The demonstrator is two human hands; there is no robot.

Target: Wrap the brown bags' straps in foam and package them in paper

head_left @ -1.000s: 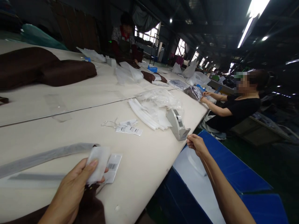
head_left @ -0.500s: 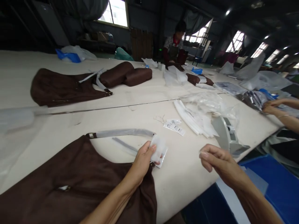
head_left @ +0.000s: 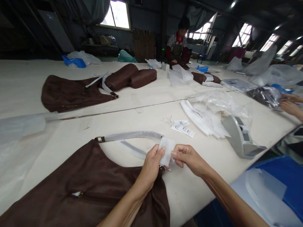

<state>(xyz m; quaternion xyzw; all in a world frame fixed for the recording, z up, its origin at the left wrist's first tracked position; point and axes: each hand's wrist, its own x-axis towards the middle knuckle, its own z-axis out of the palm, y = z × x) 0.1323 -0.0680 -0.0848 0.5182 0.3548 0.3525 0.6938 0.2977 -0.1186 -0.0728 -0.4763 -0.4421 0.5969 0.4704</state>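
Note:
My left hand is closed on a small white wrapping sheet, folded around the strap end of a brown handbag. Thumb and fingers of my right hand are pinched together at the sheet's right edge; whatever is between them is too small to make out. The bag lies flat in front of me, its zip pull showing. Translucent wrap covers its strap. Right of my hands stands a grey tape dispenser.
White tags with string and a stack of white foam strips lie beyond my hands. Another brown bag rests at the back left. A co-worker stands across the table. Another person's hands work at far right. A blue bin is below the edge.
My right hand has moved left from beside the tape dispenser to the white sheet's edge. My left hand still holds the sheet. The view has shifted slightly.

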